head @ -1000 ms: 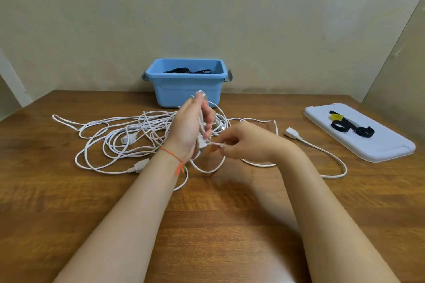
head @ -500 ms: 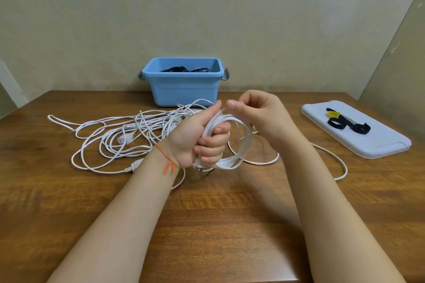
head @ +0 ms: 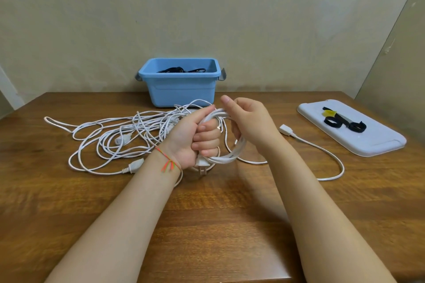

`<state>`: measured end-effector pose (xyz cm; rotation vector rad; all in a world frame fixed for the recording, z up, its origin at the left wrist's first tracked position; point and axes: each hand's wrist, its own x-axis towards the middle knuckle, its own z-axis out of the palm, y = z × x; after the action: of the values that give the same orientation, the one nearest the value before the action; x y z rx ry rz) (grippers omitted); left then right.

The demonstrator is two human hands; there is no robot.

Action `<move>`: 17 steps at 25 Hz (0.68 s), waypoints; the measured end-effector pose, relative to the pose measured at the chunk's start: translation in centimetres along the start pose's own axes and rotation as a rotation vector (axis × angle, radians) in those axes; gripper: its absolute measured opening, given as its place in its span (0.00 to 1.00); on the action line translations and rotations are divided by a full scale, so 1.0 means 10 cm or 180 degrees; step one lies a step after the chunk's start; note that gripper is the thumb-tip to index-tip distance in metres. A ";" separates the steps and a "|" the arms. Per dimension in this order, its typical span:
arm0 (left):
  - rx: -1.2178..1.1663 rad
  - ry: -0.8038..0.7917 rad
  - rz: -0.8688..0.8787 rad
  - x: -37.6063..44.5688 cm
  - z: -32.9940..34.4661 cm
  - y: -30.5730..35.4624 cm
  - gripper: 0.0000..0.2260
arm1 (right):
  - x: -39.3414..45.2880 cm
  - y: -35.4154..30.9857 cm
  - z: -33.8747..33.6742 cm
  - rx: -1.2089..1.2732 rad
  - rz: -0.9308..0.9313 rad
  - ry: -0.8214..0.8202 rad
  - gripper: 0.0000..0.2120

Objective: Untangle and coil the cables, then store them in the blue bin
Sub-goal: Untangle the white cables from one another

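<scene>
A small coil of white cable [head: 232, 156] hangs above the table's middle. My left hand [head: 195, 138] grips its left side in a fist, a two-pin plug [head: 202, 165] sticking out below. My right hand [head: 248, 122] holds the coil's upper right, fingers curled round the strands. A loose tangle of white cable [head: 119, 138] spreads over the table to the left. One strand runs right to a white connector end [head: 286, 130]. The blue bin [head: 181, 89] stands at the back against the wall, with black cables [head: 179, 69] inside.
A white lid or tray [head: 372, 142] lies at the right of the wooden table [head: 207, 225], carrying black straps [head: 342, 123] and a yellow one [head: 329, 112]. A white plug end [head: 134, 166] lies near my left wrist. Walls close in behind and at right.
One second ago both hands pinched a single strand low over the table. Since then several loops have been wound into my left fist, and my right hand has moved round the coil.
</scene>
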<state>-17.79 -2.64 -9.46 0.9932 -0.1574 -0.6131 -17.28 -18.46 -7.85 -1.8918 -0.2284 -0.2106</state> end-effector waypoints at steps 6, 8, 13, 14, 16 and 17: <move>-0.1224 0.1625 0.0985 0.03 -0.22 0.13 0.25 | 0.11 0.17 -0.29 -0.1545 0.0263 -0.0112 0.16; -0.1241 0.2096 0.1252 0.04 -0.26 0.15 0.24 | 0.11 0.18 -0.36 -0.1704 0.0282 -0.0098 0.13; -0.0018 0.2082 0.1588 0.09 -0.05 0.09 0.24 | 0.00 0.03 -0.18 -0.1985 -0.0047 -0.0937 0.13; 0.0455 0.2038 0.1600 0.10 0.01 0.05 0.23 | -0.05 -0.03 -0.14 -0.1820 -0.0140 -0.1170 0.12; 0.1376 0.1993 0.1514 0.09 0.10 -0.03 0.23 | -0.13 -0.15 -0.11 -0.1405 -0.0287 -0.1591 0.05; 0.1686 0.1952 0.1430 0.08 0.12 -0.06 0.22 | -0.16 -0.19 -0.13 -0.1247 -0.0328 -0.1730 0.04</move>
<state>-17.83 -4.24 -9.41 1.5559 0.0092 0.1755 -19.39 -19.13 -6.11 -2.3011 -0.6939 0.2137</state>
